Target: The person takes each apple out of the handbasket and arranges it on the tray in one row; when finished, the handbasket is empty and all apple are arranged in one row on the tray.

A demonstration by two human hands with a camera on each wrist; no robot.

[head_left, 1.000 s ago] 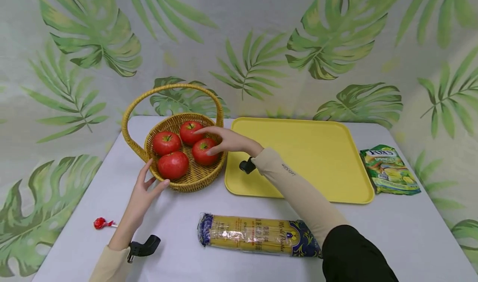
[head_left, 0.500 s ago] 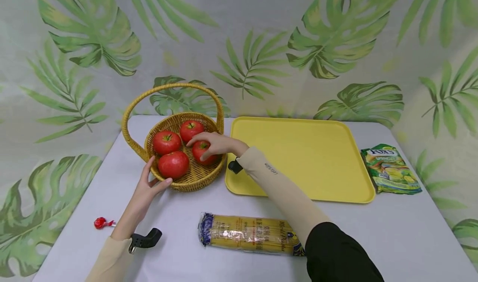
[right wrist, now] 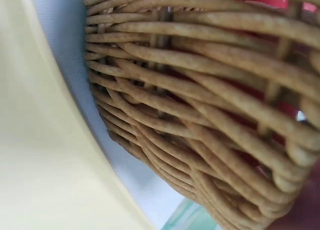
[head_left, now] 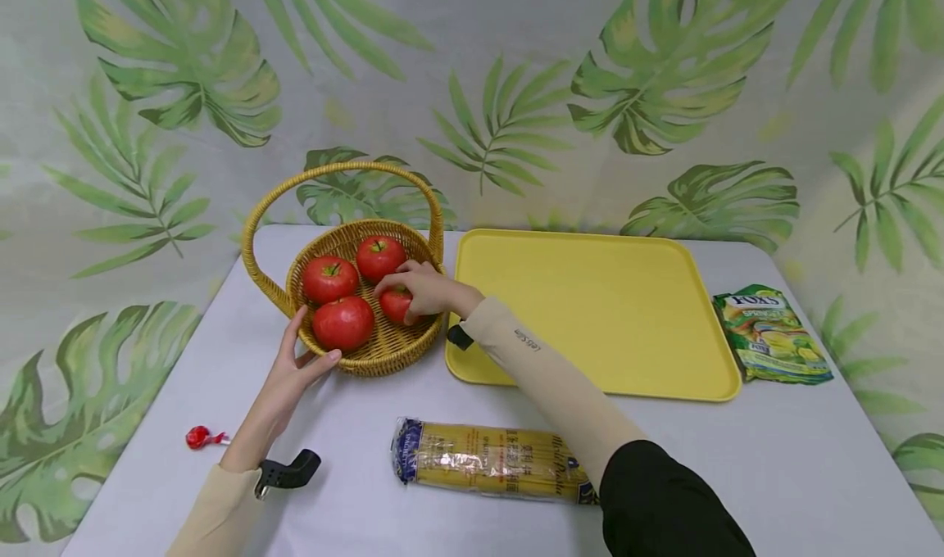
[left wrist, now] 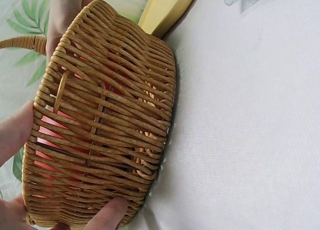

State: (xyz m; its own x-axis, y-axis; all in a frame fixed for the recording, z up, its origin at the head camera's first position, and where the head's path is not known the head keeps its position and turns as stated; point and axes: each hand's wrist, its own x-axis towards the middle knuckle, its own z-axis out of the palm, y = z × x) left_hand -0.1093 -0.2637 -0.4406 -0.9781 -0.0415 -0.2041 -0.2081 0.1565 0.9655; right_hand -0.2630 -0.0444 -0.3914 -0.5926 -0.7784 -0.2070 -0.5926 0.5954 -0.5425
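A round wicker basket (head_left: 379, 366) with a tall arched handle stands at the back left, with several red tomatoes in it. My right hand (head_left: 429, 288) reaches over its right rim, fingers and thumb curled round the rightmost tomato (head_left: 394, 303), partly covering it. Three other tomatoes, among them the front one (head_left: 342, 324), lie beside it. At the basket's front left, my left hand (head_left: 289, 373) holds the rim; the left wrist view shows a finger (left wrist: 110, 212) against the woven wall (left wrist: 110, 120). Weave (right wrist: 200, 90) fills most of the right wrist view, hiding the right fingers.
A yellow tray (head_left: 590, 311) lies right of the basket, under the right forearm. In front is a pack of spaghetti (head_left: 494, 459), its right end hidden by the sleeve. A green candy bag (head_left: 770, 333) sits far right, a red lollipop (head_left: 199, 436) at left.
My right hand has moved slightly left and down into the basket, and its fingers have closed round the rightmost tomato. The left hand stays at the rim almost unmoved.
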